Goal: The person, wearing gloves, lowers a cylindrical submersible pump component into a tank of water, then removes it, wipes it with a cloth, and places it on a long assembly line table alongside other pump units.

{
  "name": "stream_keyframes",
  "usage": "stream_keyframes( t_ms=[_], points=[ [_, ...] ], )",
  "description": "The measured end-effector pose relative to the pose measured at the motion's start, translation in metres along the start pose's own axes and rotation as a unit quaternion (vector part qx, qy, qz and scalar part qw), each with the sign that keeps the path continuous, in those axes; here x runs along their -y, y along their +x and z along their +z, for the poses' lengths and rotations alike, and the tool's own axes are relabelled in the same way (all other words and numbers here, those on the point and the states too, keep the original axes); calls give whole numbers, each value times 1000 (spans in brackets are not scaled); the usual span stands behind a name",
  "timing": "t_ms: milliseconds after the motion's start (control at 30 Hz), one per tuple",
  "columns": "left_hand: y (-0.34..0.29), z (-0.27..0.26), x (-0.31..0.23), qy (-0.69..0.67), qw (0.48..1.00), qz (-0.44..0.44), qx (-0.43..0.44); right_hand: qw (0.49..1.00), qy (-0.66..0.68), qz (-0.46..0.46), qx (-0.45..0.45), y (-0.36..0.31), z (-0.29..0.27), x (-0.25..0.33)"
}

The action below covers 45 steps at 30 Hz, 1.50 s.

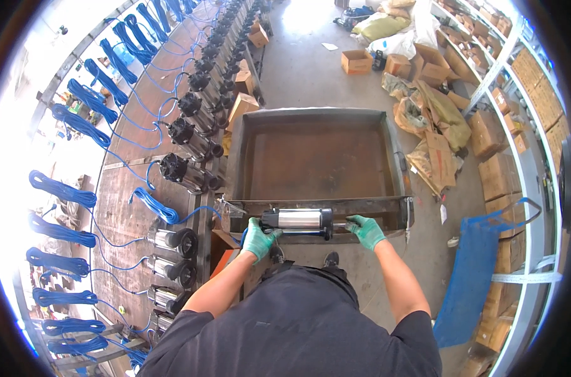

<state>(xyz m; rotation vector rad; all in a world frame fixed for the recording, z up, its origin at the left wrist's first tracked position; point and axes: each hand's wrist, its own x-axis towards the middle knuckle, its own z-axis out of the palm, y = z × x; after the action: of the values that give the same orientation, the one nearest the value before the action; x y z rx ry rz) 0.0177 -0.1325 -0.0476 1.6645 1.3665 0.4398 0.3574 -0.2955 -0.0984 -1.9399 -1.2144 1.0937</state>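
A silver cylindrical pump motor with black ends lies level in front of me, over the near edge of a metal tank. My left hand, in a green glove, grips its black left end. On the other side a thin metal shaft sticks out, and my gloved right hand pinches its tip. A blue cable runs from near the motor's left end toward a coiled blue cable on the bench. My left fingers are partly hidden behind the motor.
Left of me, a long brown bench carries several upright pumps and several lying ones. Blue cable coils hang along its far side. To my right are a blue sheet, a shelf rack and cardboard boxes.
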Motion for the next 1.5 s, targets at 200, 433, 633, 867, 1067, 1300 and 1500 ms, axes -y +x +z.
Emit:
stream_keyframes(
  t_ms=[200,433,633,867,1067,1300,1500],
  points=[
    [13,8,45,-52,999,2,5,997,-72,-3,-29,-22,-11,39],
    [2,-1,13,-32,999,1,16,838,-144,202,-486,-78,-42,-75],
    [4,-3,14,-39,999,-16,24,879,-23,292,-377,-37,-80,-87],
    [15,5,35,-55,998,20,29,884,-17,227,-408,39,-111,-110],
    [10,1,27,-21,999,-8,30,945,183,138,-233,0,-47,-36],
    [7,-1,30,-10,1000,-7,23,874,430,187,-131,-7,1,22],
    [6,-5,23,55,998,-2,23,842,479,217,-122,-5,3,23]
  ],
)
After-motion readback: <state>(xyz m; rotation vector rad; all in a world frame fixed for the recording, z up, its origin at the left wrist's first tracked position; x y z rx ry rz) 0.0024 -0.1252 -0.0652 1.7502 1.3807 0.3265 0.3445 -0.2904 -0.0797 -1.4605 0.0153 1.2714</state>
